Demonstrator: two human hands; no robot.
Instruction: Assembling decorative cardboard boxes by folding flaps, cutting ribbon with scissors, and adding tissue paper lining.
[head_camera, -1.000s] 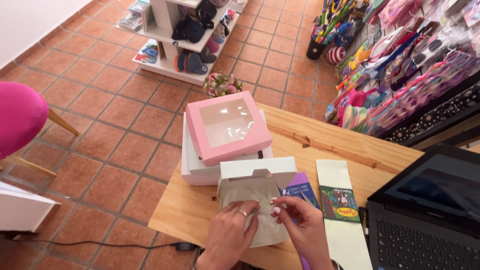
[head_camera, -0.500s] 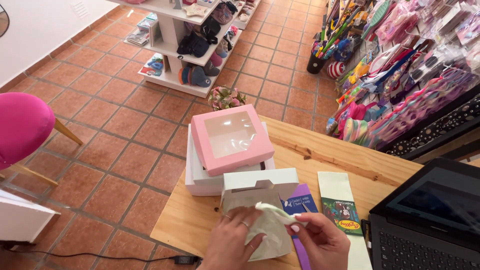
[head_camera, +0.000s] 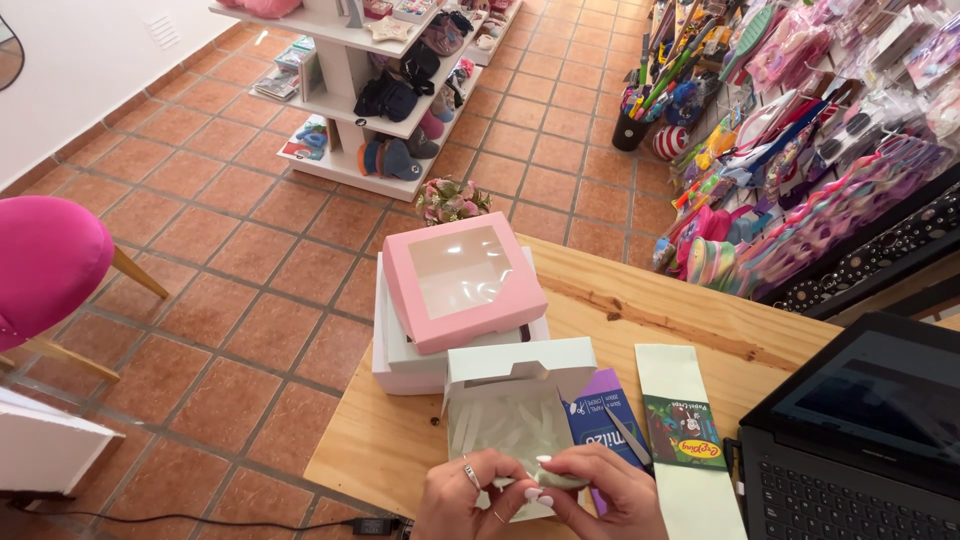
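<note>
You stood at a wooden table (head_camera: 610, 310) on a terracotta tile floor (head_camera: 240, 270), in a shop with a white shelf unit (head_camera: 370, 90) of caps and bags beyond the table and racks of bright goods (head_camera: 820, 150) past its right side. A pink chair (head_camera: 45, 265) sat well left of the table. On the table, a pink windowed box (head_camera: 462, 280) rested on a white box (head_camera: 400, 350); a laptop (head_camera: 860, 440) lay at the table's right end, with a pale green card (head_camera: 685, 420) and a purple card (head_camera: 600, 420) between it and the boxes.

Half a second before, you held the crumpled sheet of white tissue higher and looser; it had since come down, bunched small between your hands, and your view had dropped closer to the table.

Your left hand (head_camera: 470, 500) and right hand (head_camera: 600, 495) were both curled nearly closed, fingertips pinching the tissue wad (head_camera: 545, 480) at the table's near edge, over the near rim of an open white box (head_camera: 510, 410) lined with tissue. The wad's long axis ran left to right, from one hand to the other.
</note>
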